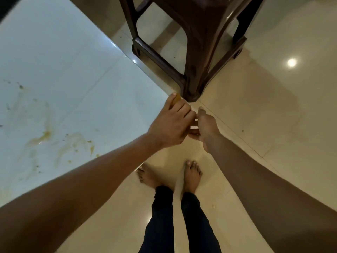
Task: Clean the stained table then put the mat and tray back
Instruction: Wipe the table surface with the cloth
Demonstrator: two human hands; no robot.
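At the table's corner, I saw both hands meet just past the edge, above the floor. The left hand had its fingers curled round a small yellow-brown thing, of which only a sliver showed by the forefinger; I could not tell what it was. The right hand lay just beside the left, fingers bent toward it, fingertips touching or nearly so; whether it gripped anything I could not tell. The table was a pale glossy top filling the left of the view, with yellow-brown stains and dark specks smeared over its near part. A dark brown stool stood on the floor close to the corner. The person's bare feet stood on the floor below the hands.
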